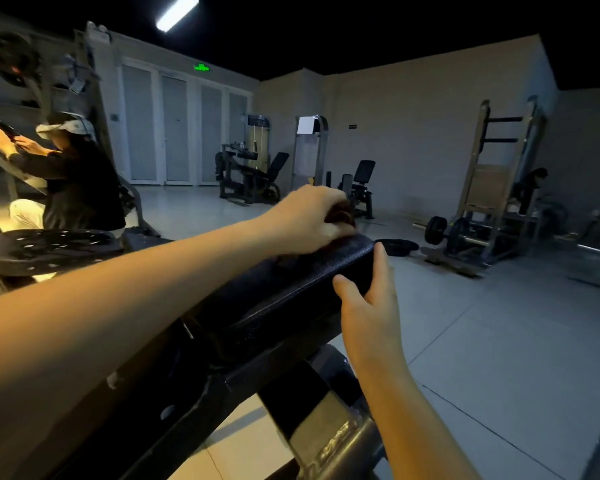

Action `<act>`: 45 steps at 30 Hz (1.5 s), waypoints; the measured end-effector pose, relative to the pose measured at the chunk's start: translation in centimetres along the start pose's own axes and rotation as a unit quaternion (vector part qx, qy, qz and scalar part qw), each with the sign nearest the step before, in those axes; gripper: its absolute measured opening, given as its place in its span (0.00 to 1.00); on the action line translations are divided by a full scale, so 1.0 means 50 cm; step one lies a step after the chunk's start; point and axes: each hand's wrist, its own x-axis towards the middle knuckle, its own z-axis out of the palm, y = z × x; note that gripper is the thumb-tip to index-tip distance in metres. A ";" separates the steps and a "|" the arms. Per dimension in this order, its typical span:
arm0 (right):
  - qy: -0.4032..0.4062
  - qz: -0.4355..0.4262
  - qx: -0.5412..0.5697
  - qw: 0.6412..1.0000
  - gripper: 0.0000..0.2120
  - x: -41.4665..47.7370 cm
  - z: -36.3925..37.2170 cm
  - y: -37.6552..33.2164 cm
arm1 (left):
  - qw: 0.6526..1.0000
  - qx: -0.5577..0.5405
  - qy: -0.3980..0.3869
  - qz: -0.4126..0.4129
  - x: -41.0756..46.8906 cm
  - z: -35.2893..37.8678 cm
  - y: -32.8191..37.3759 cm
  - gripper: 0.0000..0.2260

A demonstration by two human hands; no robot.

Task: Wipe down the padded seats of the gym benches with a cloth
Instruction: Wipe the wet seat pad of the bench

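Observation:
A black padded bench pad runs away from me on a dark metal frame. My left hand is at the pad's far end, fingers curled round a bunched dark reddish cloth that it presses onto the pad. Most of the cloth is hidden under the fingers. My right hand grips the pad's right edge near the far corner, thumb on top and fingers wrapped round the side.
A person in a pale cap works at a machine on the left, beside a round black perforated seat. Weight machines stand at the back wall. A rack with a loaded barbell and a loose plate lie right.

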 end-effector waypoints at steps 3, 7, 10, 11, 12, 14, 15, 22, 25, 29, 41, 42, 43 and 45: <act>-0.004 -0.004 -0.006 1.000 0.37 -0.003 -0.003 -0.003 | 0.982 0.093 0.022 -0.163 0.029 -0.027 -0.096 0.12; -0.003 -0.001 -0.012 1.000 0.37 -0.003 -0.003 -0.006 | 0.983 0.096 -0.001 -0.156 0.037 -0.030 -0.069 0.10; 0.004 0.000 -0.009 1.000 0.37 0.001 -0.001 -0.004 | 1.000 -0.011 -0.021 -0.015 0.016 -0.006 0.033 0.07; 0.005 0.001 -0.006 1.000 0.37 0.002 -0.001 -0.003 | 0.999 -0.024 -0.029 0.019 0.010 0.003 0.049 0.07; 0.005 0.001 -0.004 1.000 0.37 0.002 -0.001 -0.002 | 0.999 -0.028 -0.030 0.028 0.009 0.006 0.048 0.06; -0.001 0.002 -0.003 1.000 0.37 0.002 -0.003 -0.002 | 1.000 -0.019 -0.011 -0.014 0.016 -0.002 0.009 0.06; -0.003 0.001 -0.005 1.000 0.37 0.002 -0.003 -0.001 | 0.998 -0.004 0.000 -0.056 0.023 -0.009 -0.025 0.07; -0.002 0.001 -0.007 1.000 0.39 -0.004 0.001 -0.005 | 0.990 0.034 0.007 -0.140 0.030 -0.028 -0.056 0.10; 0.002 0.005 0.000 1.000 0.40 -0.001 0.001 -0.002 | 0.998 -0.053 -0.029 -0.007 -0.013 -0.013 0.025 0.07; 0.000 0.001 0.003 1.000 0.37 -0.001 -0.002 0.000 | 0.999 0.006 -0.015 -0.038 -0.020 -0.026 -0.039 0.06; 0.002 0.008 0.004 1.000 0.36 -0.001 -0.001 -0.002 | 0.998 -0.044 -0.037 0.025 -0.064 -0.022 0.024 0.06; 0.001 0.007 0.002 1.000 0.37 -0.001 -0.001 0.000 | 0.999 -0.038 -0.031 0.021 -0.061 -0.025 0.013 0.07; 0.001 0.005 -0.002 1.000 0.37 -0.001 -0.001 0.001 | 1.000 -0.025 -0.017 -0.003 -0.053 -0.029 -0.014 0.08; 0.003 -0.003 -0.009 1.000 0.37 -0.003 -0.002 0.000 | 0.996 0.030 0.011 -0.087 -0.033 -0.045 -0.082 0.09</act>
